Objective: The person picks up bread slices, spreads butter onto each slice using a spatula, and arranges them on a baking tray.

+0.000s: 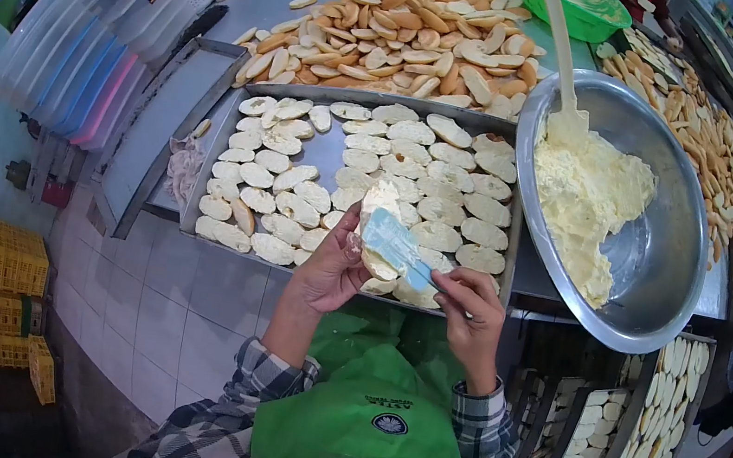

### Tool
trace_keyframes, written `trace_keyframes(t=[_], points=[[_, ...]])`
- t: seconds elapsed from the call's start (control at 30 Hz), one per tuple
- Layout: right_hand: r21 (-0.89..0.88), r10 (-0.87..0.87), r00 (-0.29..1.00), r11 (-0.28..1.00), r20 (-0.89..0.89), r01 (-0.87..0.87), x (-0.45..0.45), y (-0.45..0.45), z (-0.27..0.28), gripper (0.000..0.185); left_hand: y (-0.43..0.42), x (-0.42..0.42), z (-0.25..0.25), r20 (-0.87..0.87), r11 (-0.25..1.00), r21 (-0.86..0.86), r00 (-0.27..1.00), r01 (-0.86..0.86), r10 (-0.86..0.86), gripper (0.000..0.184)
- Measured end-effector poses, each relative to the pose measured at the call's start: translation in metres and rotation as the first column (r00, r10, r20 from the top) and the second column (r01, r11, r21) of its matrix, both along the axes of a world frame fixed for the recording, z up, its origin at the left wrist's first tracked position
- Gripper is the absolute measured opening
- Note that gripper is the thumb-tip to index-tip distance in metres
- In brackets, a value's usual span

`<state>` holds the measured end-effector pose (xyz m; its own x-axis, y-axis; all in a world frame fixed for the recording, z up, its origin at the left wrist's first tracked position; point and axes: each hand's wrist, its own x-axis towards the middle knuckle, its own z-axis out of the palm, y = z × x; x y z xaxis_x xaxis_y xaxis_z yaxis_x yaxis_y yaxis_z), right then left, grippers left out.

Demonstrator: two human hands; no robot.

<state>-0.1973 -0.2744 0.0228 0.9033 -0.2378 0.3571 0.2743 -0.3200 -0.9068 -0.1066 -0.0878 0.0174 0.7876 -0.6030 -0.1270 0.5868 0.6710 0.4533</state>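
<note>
Bread (381, 197) sits in the L hand's (330, 266) fingers, above the near edge of a tray (326, 154) of coated slices. It's longish, topped w/ pale, uneven cream (middle hidden by a light-blue spatula (391, 240)). L fingers clamped on the bread's side, undersides hidden; R hand's (470, 314) fingers close together, pinching the spatula's handle, blade against the cream. Steel bowl (638, 263) w/ more cream at R.

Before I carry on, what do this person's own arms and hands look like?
The left sleeve and right sleeve are loose plaid cloth in dark blue-grey and white. The left hand and right hand are bare, without gloves.
</note>
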Motion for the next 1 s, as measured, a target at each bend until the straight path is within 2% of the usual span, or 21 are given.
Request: trace_keyframes(t=[0.03,0.07,0.13,0.2,0.27,0.3,0.33,0.4,0.47,0.53,0.57,0.6,0.7,0.73,0.8,0.83,0.87,0.93,1.0], points=[[-0.085,-0.019,0.999,0.996,0.030,0.021,0.000,-0.005,-0.001,0.034,0.002,0.001,-0.003,0.001,1.000,0.001,1.000,-0.006,0.006,0.069],[-0.084,-0.013,1.000,0.996,0.028,0.016,0.000,-0.013,-0.002,0.034,0.005,0.003,-0.007,0.015,0.998,0.035,0.998,-0.057,0.056,0.070],[-0.478,-0.167,0.985,0.862,0.045,0.168,-0.001,-0.031,0.000,0.036,0.006,0.005,-0.006,0.030,0.992,0.068,0.994,-0.107,0.105,0.070],[-0.479,-0.203,0.978,0.854,0.052,0.203,-0.002,-0.031,0.006,0.038,0.004,0.006,0.002,0.160,0.967,0.200,0.979,-0.157,0.125,0.069],[-0.053,-0.145,0.988,0.988,-0.057,0.142,-0.003,-0.019,0.012,0.037,0.000,0.004,0.003,0.186,0.958,0.223,0.973,-0.178,0.137,0.068],[-0.061,-0.055,0.994,0.997,-0.095,0.049,-0.004,-0.018,0.012,0.036,0.000,0.005,0.002,0.157,0.960,0.197,0.973,-0.200,0.170,0.067],[-0.060,-0.052,0.994,0.997,-0.096,0.047,-0.004,-0.020,0.008,0.036,0.001,0.005,0.002,0.131,0.960,0.171,0.971,-0.223,0.202,0.065],[-0.338,-0.050,0.997,0.941,-0.063,0.026,-0.006,-0.031,-0.002,0.033,0.006,0.008,0.005,0.125,0.948,0.205,0.967,-0.242,0.220,0.063],[-0.366,-0.098,0.993,0.928,-0.061,0.069,-0.009,-0.036,-0.004,0.031,0.007,0.008,0.004,0.117,0.935,0.238,0.964,-0.261,0.239,0.061],[-0.111,-0.143,0.985,0.985,-0.101,0.132,-0.010,-0.023,0.003,0.029,0.004,0.002,-0.003,0.104,0.892,0.415,0.983,-0.180,0.150,0.058],[-0.156,-0.146,0.986,0.979,-0.082,0.132,-0.007,-0.017,0.003,0.029,0.002,-0.002,-0.005,0.101,0.924,0.362,0.991,-0.120,0.090,0.058],[-0.155,-0.149,0.985,0.979,-0.085,0.135,-0.004,-0.012,0.002,0.029,-0.002,-0.007,0.002,0.092,0.900,0.431,0.995,-0.067,0.030,0.060],[-0.374,-0.241,0.970,0.898,0.026,0.233,0.005,-0.009,-0.004,0.035,-0.005,-0.011,0.003,0.102,0.938,0.340,0.989,0.063,-0.103,0.064],[-0.371,-0.236,0.971,0.900,0.026,0.228,0.006,-0.011,-0.005,0.035,-0.004,-0.013,0.001,0.102,0.938,0.343,0.990,0.057,-0.098,0.064],[-0.417,-0.288,0.958,0.869,0.010,0.265,0.009,-0.015,-0.007,0.036,0.001,-0.015,-0.004,0.062,0.931,0.323,0.978,0.171,-0.202,0.068],[-0.570,-0.300,0.954,0.786,-0.013,0.239,0.009,-0.019,-0.003,0.031,0.003,-0.018,-0.010,0.060,0.941,0.246,0.965,0.233,-0.255,0.072],[-0.564,-0.286,0.958,0.793,-0.012,0.230,0.008,-0.020,-0.009,0.031,0.006,-0.022,-0.011,0.038,0.925,0.248,0.952,0.287,-0.305,0.072],[-0.312,-0.332,0.938,0.906,-0.099,0.288,0.007,-0.024,-0.025,0.027,0.011,-0.019,-0.009,0.108,0.894,0.316,0.924,0.317,-0.366,0.063],[-0.166,-0.310,0.938,0.944,-0.154,0.285,0.001,-0.030,-0.023,0.029,0.023,-0.002,-0.003,0.130,0.868,0.453,0.948,0.204,-0.291,0.056]])
